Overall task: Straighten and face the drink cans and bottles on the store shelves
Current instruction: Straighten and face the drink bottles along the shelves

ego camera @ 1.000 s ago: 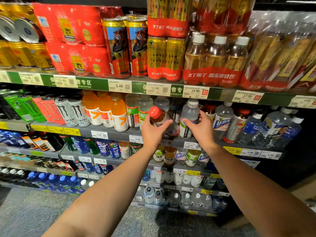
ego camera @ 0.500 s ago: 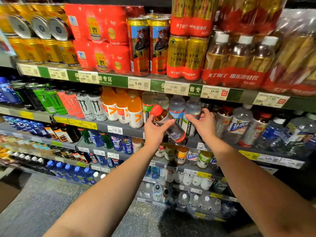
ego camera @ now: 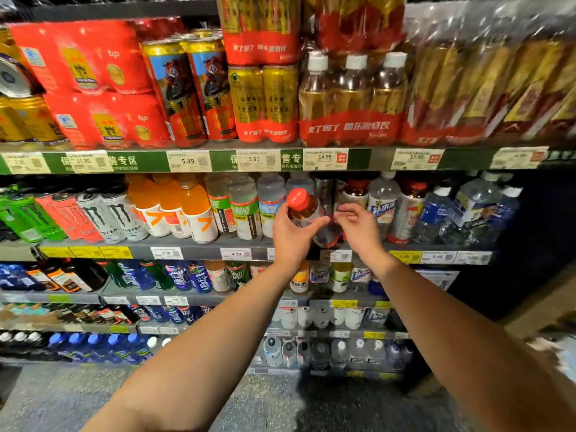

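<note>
My left hand (ego camera: 293,238) grips a red-capped bottle of amber drink (ego camera: 304,207), tilted with its cap toward the upper left, in front of the second shelf (ego camera: 202,252). My right hand (ego camera: 358,229) hovers just right of that bottle with fingers loosely curled toward it and nothing visibly in them. Behind my hands there is a dark gap in the row. Clear bottles with green labels (ego camera: 243,210) stand left of the gap, and white and red-capped bottles (ego camera: 383,204) stand right of it.
Monster cans (ego camera: 106,216) and orange drink bottles (ego camera: 174,210) fill the left of the same shelf. Shrink-wrapped can and bottle packs (ego camera: 258,101) crowd the shelf above. Lower shelves hold small bottles (ego camera: 187,275). Grey floor (ego camera: 93,394) lies below.
My right hand let go of the white-capped clear bottle on the shelf and drew back beside the red-capped bottle. My left hand kept its hold on that bottle.
</note>
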